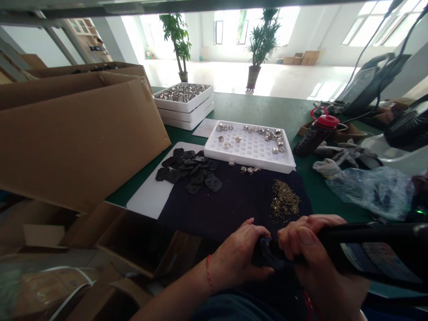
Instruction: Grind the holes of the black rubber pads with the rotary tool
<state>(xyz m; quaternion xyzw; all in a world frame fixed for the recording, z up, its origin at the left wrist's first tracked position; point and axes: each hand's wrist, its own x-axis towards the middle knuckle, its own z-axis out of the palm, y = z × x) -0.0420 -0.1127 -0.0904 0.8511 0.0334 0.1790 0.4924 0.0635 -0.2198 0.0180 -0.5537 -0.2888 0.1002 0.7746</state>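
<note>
My left hand (240, 250), with a red cord at its wrist, grips a small black plastic part (266, 252) close to my body, fingers behind it and thumb below. In my right hand (316, 254) is a black electric screwdriver (374, 252) with a label on its side. Its front end points left at the black part; whether the tip touches is hidden by my fingers. Just beyond my right hand lies a heap of small brass-coloured screws (284, 201) on a dark cloth (234, 205). Flat black plates (197, 169) are piled to the left on the cloth and a white sheet.
A white tray (247, 156) holds metal fittings, with several loose fittings (249, 170) before it. Stacked trays (187, 111) stand behind. Left is a large cardboard box (80, 138); right are a red-lidded bottle (316, 133), gloves (344, 156) and a plastic bag (374, 189).
</note>
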